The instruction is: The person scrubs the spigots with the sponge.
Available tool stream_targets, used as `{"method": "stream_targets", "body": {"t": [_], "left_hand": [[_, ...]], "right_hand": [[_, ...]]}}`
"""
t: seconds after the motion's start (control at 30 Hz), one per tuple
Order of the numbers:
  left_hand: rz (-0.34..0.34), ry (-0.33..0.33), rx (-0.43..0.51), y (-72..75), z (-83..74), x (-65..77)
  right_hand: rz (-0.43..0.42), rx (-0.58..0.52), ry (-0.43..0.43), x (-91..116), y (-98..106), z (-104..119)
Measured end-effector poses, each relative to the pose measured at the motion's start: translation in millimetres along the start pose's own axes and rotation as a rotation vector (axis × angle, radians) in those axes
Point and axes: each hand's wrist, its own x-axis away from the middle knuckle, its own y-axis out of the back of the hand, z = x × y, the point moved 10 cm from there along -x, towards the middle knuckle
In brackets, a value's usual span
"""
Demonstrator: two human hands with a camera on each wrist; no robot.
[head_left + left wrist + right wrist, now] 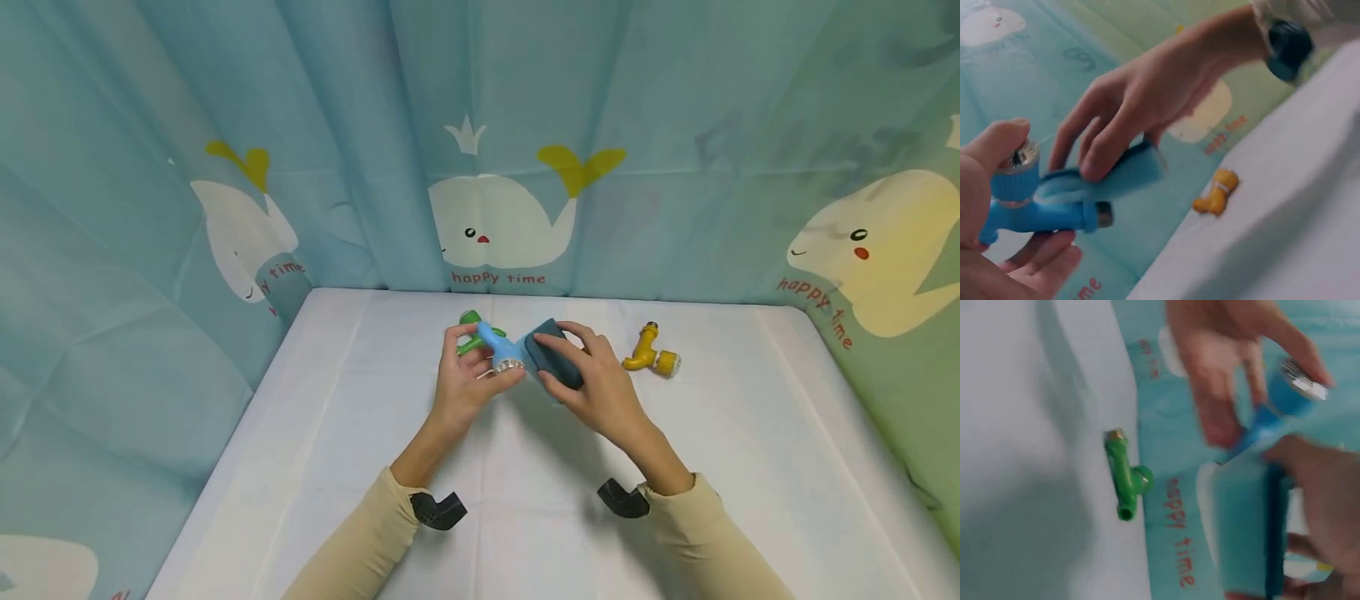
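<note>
Above the table, my left hand (467,385) grips a light blue faucet (497,343) with a clear-and-silver knob. The left wrist view shows the thumb on the knob (1022,157) and fingers under the body, with the threaded metal end (1105,214) pointing away from the palm. My right hand (603,387) holds a sponge (557,358), dark teal on one side and lighter blue on the other, between thumb and fingers. The sponge's light side faces the blue faucet and overlaps its body in the right wrist view.
A green faucet (1122,478) lies on the white table behind my left hand. To the right of my right hand lies a yellow faucet (645,350) with a clear-ended knob. A blue-green curtain (360,167) printed with whales hangs around the table (360,467).
</note>
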Motion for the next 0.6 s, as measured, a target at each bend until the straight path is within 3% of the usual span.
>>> {"method": "stream_targets", "body": {"t": [0.07,0.3,0.47,0.6], "left_hand": [[0.024,0.018,-0.017,0.9,1.7,0.2],[0.047,0.100,0.035,0.3,15.7,-0.1],[0.045,0.203,-0.023,4.3,28.9,1.2],[0.148,0.203,-0.105,2.9,29.4,3.4]], "right_hand": [[-0.008,0.002,-0.021,-2,5,-2],[-0.035,-0.249,-0.073,1,17,-4],[-0.049,-0.244,-0.106,10,19,-14],[-0.035,-0.232,-0.114,16,19,-20]]}}
